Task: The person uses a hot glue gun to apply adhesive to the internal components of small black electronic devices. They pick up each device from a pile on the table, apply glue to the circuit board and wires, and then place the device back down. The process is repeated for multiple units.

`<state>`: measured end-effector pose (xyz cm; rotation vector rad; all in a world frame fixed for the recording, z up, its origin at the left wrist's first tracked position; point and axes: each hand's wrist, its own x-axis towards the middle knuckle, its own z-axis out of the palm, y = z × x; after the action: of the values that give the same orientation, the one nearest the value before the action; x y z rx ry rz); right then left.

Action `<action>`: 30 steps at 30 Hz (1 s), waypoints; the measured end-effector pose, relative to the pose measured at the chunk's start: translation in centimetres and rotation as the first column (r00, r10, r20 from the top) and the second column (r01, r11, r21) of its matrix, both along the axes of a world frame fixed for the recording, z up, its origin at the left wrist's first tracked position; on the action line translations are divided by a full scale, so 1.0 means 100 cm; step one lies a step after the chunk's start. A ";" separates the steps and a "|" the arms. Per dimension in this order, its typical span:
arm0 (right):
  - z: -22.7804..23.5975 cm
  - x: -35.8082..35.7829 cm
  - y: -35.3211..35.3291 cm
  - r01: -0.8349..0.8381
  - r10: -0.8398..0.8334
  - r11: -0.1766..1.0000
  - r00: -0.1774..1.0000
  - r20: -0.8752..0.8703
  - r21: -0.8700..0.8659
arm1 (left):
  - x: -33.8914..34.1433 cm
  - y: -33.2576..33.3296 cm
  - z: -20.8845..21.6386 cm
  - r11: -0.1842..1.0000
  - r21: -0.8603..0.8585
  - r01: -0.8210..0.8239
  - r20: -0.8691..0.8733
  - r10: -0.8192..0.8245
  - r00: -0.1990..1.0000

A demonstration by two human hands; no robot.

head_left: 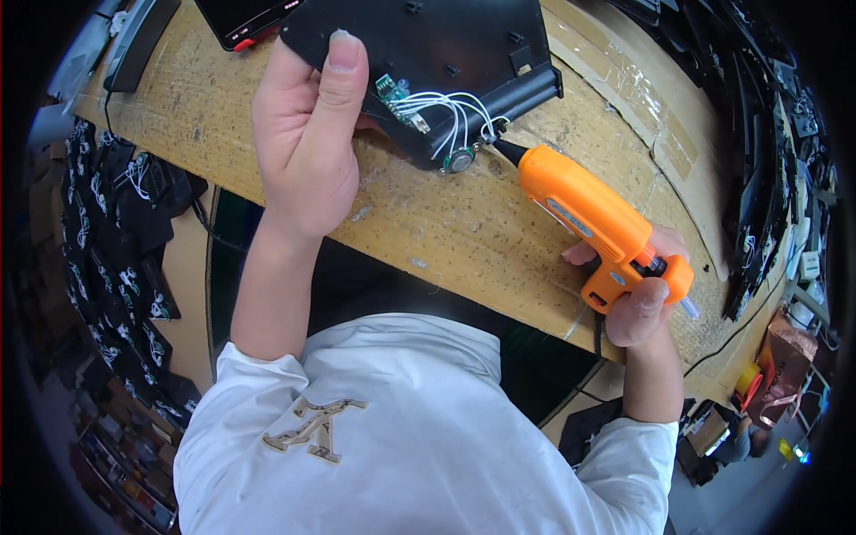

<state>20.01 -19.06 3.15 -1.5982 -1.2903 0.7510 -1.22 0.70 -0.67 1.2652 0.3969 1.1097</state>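
My left hand [316,134] grips the left edge of a black plastic housing [464,40], thumb on top, and holds it above the wooden bench. On the housing's near corner sit a small green circuit board [390,92], several white wires [441,105] and a round silver part [460,160]. My right hand [644,294] is closed round the handle of an orange hot glue gun [588,209]. The gun's black nozzle reaches the wire ends beside the round part; whether it touches them I cannot tell. A clear glue stick [690,308] pokes out of its back.
The worn wooden bench [428,223] spans the view. A dark-screened device [245,20] lies at the far left. Many black housings with wires are piled at the left [116,267] and stacked at the right [753,178]. Cardboard [615,80] lies at the far right; a cable [731,334] crosses the bench.
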 end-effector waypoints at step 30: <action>0.001 0.000 -0.003 0.031 -0.031 0.999 1.000 -0.003 -0.025 | 0.004 0.004 0.003 0.999 -0.030 0.021 -0.010 -0.021 1.000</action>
<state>20.04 -19.32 3.25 -1.6329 -1.2557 0.7533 -0.77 1.15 -0.35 1.2471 0.4057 1.0765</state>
